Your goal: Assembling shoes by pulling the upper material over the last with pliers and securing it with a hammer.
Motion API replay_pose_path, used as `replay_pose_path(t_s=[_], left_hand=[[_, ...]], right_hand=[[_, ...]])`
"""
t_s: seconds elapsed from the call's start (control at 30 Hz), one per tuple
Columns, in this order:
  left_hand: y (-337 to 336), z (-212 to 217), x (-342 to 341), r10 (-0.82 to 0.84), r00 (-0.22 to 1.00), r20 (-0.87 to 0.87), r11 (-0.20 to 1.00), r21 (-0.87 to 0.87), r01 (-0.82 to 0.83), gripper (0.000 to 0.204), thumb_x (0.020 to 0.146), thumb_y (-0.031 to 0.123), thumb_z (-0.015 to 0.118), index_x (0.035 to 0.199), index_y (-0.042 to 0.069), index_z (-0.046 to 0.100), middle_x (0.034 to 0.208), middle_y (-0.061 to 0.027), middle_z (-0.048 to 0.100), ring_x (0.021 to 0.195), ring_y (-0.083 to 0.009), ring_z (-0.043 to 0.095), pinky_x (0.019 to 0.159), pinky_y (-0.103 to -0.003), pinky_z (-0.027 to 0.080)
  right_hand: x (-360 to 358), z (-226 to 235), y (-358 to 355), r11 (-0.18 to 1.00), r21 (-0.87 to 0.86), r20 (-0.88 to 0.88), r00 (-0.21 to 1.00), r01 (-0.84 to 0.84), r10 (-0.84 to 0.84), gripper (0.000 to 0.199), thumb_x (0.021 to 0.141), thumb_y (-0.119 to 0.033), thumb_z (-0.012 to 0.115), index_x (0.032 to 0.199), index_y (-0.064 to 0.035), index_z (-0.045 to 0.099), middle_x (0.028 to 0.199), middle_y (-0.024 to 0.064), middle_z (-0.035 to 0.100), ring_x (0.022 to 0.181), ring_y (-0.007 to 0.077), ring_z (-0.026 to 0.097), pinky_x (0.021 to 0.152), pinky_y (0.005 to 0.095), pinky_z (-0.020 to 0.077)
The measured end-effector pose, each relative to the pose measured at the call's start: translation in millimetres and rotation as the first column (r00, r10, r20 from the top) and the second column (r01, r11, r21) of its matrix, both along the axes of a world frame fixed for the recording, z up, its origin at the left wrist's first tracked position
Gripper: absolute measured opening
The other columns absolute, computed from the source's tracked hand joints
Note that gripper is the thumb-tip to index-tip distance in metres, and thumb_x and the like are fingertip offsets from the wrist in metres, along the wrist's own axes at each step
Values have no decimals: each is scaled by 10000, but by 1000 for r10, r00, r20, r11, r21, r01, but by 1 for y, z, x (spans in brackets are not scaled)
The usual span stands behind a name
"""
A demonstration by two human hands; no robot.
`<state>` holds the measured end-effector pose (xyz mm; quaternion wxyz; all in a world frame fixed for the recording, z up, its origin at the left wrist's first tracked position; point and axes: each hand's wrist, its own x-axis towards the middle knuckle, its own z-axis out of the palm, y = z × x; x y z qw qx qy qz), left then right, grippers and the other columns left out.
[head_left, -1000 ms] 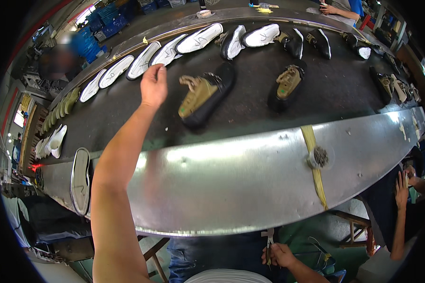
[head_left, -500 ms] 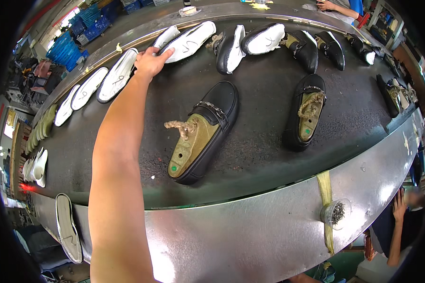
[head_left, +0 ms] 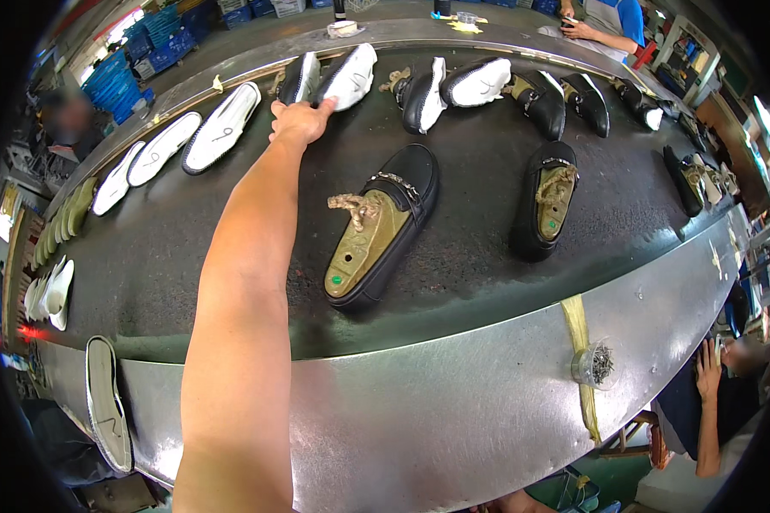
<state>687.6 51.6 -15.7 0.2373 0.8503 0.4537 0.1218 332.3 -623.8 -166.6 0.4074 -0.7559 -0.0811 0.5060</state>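
My left hand (head_left: 302,122) reaches to the far side of the dark belt, its fingers closed around the near ends of two black shoes with white undersides. Its thumb lies against the right shoe (head_left: 349,79); its fingers are at the left shoe (head_left: 300,79), partly hiding it. Nearer me, a black loafer (head_left: 419,184) with a metal chain trim sits upright on an olive last (head_left: 359,244) with a rope loop. Its similar mate, another loafer (head_left: 535,231), stands to the right. My right hand is not in view.
White-bottomed shoes (head_left: 222,128) line the belt's far edge, with black shoes (head_left: 543,103) further right. On the near metal ledge (head_left: 402,410) are a clear cup of nails (head_left: 603,365) and yellow tape (head_left: 576,321). A loose sole (head_left: 109,402) overhangs at left. Co-workers sit nearby.
My left hand has shifted right and closed around the two shoes, which now stand more steeply and apart from the white-bottomed shoe on their left. The whole view has shifted slightly.
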Motion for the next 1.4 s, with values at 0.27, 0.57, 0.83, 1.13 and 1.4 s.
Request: replay_pose_path(t_s=[0.27, 0.57, 0.83, 1.13, 1.4], left_hand=[[8, -1, -94, -210, 976, 64, 968, 157, 198, 675, 895, 548, 597, 1151, -71, 683, 1281, -263, 595, 1279, -372, 512, 1097, -416, 386], [-135, 109, -459, -87, 991, 99, 991, -94, 96, 524, 845, 336, 764, 1057, -123, 623, 829, -99, 667, 754, -141, 590, 719, -297, 477], [-234, 91, -611, -261, 942, -211, 735, 589, 336, 739, 765, 280, 803, 1369, -33, 515, 1516, -363, 291, 1433, -471, 290, 1165, -448, 278], [-165, 98, -429, -296, 852, -432, 917, 123, 380, 882, 838, 446, 720, 1466, -70, 378, 1439, -297, 472, 1292, -396, 528, 1072, -425, 428], [-256, 98, -474, -185, 862, 472, 797, -441, 413, 711, 881, 303, 769, 1434, -9, 448, 1205, -160, 655, 958, -210, 666, 816, -343, 561]], right_hand=[[6, 24, 7, 976, -13, -516, 835, 216, -192, 531, 1068, -383, 303, 1056, 64, 589, 881, 179, 705, 701, 259, 682, 459, 270, 456], [-57, -12, -46, 970, 180, -559, 828, 162, -35, 606, 1061, -471, 297, 1113, 73, 561, 925, 199, 702, 778, 315, 724, 477, 275, 480], [-109, 0, -78, 958, 224, -409, 909, 181, -76, 537, 1074, -442, 304, 1092, 28, 563, 894, 164, 700, 733, 256, 724, 454, 261, 460], [-120, 17, -72, 972, 210, -254, 966, 108, -53, 512, 1075, -440, 320, 1060, 7, 568, 888, 142, 701, 722, 233, 723, 461, 250, 447], [-124, 12, -81, 949, 274, -234, 968, 156, -92, 462, 1073, -415, 357, 1075, 3, 556, 889, 139, 690, 717, 218, 707, 527, 277, 503]])
